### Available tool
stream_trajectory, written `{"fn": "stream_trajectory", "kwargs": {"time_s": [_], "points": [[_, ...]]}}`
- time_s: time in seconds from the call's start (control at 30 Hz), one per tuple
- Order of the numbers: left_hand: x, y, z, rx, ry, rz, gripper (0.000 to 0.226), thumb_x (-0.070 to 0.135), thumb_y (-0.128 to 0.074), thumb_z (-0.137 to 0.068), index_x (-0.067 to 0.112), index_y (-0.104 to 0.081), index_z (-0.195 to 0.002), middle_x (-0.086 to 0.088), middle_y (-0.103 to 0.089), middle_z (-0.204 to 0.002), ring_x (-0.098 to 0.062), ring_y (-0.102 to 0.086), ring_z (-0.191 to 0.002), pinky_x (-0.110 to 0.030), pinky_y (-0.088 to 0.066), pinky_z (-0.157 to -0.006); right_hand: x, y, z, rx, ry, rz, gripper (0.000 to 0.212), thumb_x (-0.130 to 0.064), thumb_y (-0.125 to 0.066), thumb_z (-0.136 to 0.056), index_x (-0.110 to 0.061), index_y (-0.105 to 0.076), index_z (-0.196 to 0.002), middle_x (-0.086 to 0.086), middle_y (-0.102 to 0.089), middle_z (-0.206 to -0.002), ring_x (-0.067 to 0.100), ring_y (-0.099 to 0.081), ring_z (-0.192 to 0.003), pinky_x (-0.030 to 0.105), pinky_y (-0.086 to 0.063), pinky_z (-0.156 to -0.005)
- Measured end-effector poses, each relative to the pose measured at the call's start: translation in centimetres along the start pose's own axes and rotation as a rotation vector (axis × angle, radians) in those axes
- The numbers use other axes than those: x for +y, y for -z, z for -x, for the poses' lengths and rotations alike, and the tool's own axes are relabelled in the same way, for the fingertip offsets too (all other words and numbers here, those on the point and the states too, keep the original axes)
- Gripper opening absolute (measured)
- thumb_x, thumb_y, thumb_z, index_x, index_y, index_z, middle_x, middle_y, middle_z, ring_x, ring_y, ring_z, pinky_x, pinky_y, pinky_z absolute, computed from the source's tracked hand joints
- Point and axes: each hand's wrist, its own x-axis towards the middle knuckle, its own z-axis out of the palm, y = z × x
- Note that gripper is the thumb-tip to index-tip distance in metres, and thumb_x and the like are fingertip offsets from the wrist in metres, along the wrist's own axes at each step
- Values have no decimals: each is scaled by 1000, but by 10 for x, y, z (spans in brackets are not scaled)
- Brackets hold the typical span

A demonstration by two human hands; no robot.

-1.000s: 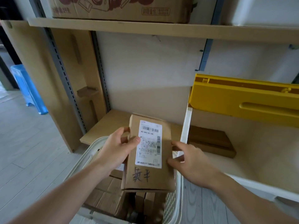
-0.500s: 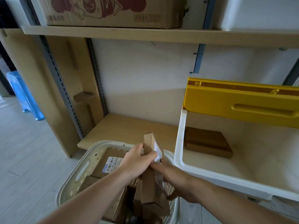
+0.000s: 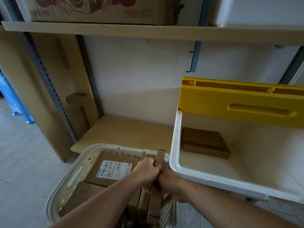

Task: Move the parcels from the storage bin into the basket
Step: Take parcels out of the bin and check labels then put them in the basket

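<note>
A flat brown parcel (image 3: pixel 159 159) stands on edge at the right side of the cream perforated basket (image 3: pixel 74 175). My left hand (image 3: pixel 145 171) and my right hand (image 3: pixel 170 181) grip it from either side, knuckles touching. Several other brown parcels fill the basket, one lying flat with a white label (image 3: pixel 115 168), others upright beside the held one. The white storage bin (image 3: pixel 174 145) with a yellow lid (image 3: pixel 230 99) sits to the right and holds a small stack of brown parcels (image 3: pixel 204 142) near its left wall.
The bin rests on a low wooden shelf (image 3: pixel 128 130) between upright racks. An upper shelf (image 3: pixel 148 30) carries a large printed carton (image 3: pixel 102 10) and a white box (image 3: pixel 259 10). A blue plastic stool (image 3: pixel 13 99) stands on the grey floor at the left.
The parcel was held flat with its label facing me above the basket; both hands have turned it on edge and lowered it down among the upright parcels at the basket's right side.
</note>
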Motion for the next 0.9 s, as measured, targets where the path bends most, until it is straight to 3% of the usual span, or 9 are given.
{"fn": "stream_trajectory", "kwargs": {"time_s": [0.1,0.2,0.33,0.43,0.53,0.6,0.7,0.8,0.9], "points": [[-7,-3,-10,17,11,3,24,27,-56,-96,15,-70,-111,-13,-70,-108,-31,-73,-86,-46,-64,-60,2,0,-7,-4,-7,-2,27,-33,-40,-106,-20,-60,-118,10,-73,-96,23,-72,-70,44,-62,-59],[-15,-5,-17,44,17,2,15,17,-61,-92,13,-73,-101,-13,-73,-96,-30,-75,-76,-41,-63,-52,4,-1,-10,85,60,75,17,-25,-44,-106,-28,-60,-104,6,-70,-93,15,-68,-68,32,-57,-53],[-23,-5,-27,82,-14,-93,10,11,-64,-90,9,-73,-87,-11,-73,-81,-26,-75,-66,-37,-63,-52,8,-4,-26,154,83,200,23,-18,-44,-103,-19,-64,-115,8,-71,-104,23,-70,-96,42,-62,-82],[-29,-7,-33,99,-52,-154,12,18,-65,-89,12,-74,-85,-6,-73,-78,-21,-73,-69,-37,-63,-58,1,-3,-23,160,62,135,25,-12,-36,-106,-14,-61,-108,5,-64,-94,24,-67,-95,25,-60,-74],[-34,-7,-37,126,-92,-171,17,27,-65,-88,13,-72,-82,-2,-72,-77,-17,-70,-69,-37,-63,-61,-4,-3,-21,181,-28,148,30,-19,-38,-106,-10,-64,-118,12,-67,-101,35,-67,-110,32,-61,-72],[-35,-7,-36,145,-133,-142,20,36,-62,-87,19,-72,-84,2,-72,-75,-15,-69,-69,-36,-62,-61,-9,-4,-21,172,-137,73,34,-26,-42,-106,-11,-64,-126,9,-69,-99,36,-69,-110,29,-61,-60],[-36,-7,-32,159,-199,-140,25,46,-58,-86,29,-71,-99,8,-72,-80,-10,-68,-73,-30,-58,-63,-10,-1,-22,135,-246,59,31,-24,-45,-106,-7,-66,-121,15,-73,-111,35,-73,-99,34,-62,-62],[-36,-7,-29,126,-232,-129,18,33,-63,-89,25,-73,-102,8,-70,-72,-5,-66,-59,-25,-56,-55,-7,1,-22,119,-215,113,18,-22,-48,-103,-14,-64,-98,13,-73,-102,38,-75,-92,45,-64,-76],[-40,-7,-33,100,-205,-103,15,20,-64,-93,22,-73,-105,3,-71,-69,-6,-67,-50,-19,-53,-46,-5,1,-24,166,-201,166,22,-17,-47,-100,-6,-62,-110,17,-73,-103,38,-74,-80,41,-62,-70]]}}
